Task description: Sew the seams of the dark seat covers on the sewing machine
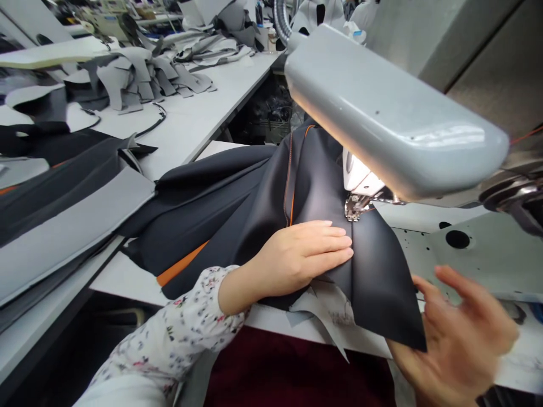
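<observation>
Black sheet material [382,271] with a seam line lies under the presser foot [353,208] of a sewing machine [394,113]. My left hand [301,251] rests flat on it, left of the seam, with fingers stretched towards it. At the right edge of the material is my right hand [460,333], slightly blurred, its fingers apart and the palm partly behind the corner. Orange strips and stitching [292,192] run through the gathered part on the left. A grey backing flap [324,311] hangs out below the seam.
On the white table [203,107] at the back left are piles of grey cut pieces [139,73]. Long grey and black panels [80,226] lie at the left. The machine's metal plate [500,249] with a round hole is on the right.
</observation>
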The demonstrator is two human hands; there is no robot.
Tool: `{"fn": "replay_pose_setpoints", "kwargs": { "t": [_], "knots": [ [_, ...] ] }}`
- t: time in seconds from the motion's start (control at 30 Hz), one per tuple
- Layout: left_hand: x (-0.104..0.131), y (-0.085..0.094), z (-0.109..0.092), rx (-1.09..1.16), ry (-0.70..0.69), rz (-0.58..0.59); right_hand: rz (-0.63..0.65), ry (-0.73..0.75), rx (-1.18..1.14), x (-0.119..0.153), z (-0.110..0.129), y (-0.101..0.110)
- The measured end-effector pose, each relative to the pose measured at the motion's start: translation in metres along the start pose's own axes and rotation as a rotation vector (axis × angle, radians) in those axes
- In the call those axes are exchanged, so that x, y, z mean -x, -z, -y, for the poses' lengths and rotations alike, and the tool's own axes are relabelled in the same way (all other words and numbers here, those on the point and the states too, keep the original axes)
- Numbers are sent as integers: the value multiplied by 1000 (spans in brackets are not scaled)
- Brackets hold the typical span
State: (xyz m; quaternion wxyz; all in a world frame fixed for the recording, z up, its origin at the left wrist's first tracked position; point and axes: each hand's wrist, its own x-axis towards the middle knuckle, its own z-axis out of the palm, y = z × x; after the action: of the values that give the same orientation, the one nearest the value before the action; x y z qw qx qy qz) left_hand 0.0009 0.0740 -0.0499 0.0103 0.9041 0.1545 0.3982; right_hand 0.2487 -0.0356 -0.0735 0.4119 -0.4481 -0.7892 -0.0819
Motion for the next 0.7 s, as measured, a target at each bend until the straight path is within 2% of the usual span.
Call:
{"fn": "replay_pose_setpoints", "kwargs": {
  "t": [0.13, 0.17, 0.43, 0.7],
  "knots": [
    [-1, 0, 3, 20, -8, -24, 223, 165, -79, -5, -5, 14],
    [-1, 1, 4, 30, -9, -21, 240, 172, -91, -5, -8, 15],
    [-3, -2, 27, 147, -31, -14, 174, 127, -110, -16, -20, 6],
    [-7, -16, 50, 206, -8, -127, 105, 94, -119, -34, -24, -1]
  ]
}}
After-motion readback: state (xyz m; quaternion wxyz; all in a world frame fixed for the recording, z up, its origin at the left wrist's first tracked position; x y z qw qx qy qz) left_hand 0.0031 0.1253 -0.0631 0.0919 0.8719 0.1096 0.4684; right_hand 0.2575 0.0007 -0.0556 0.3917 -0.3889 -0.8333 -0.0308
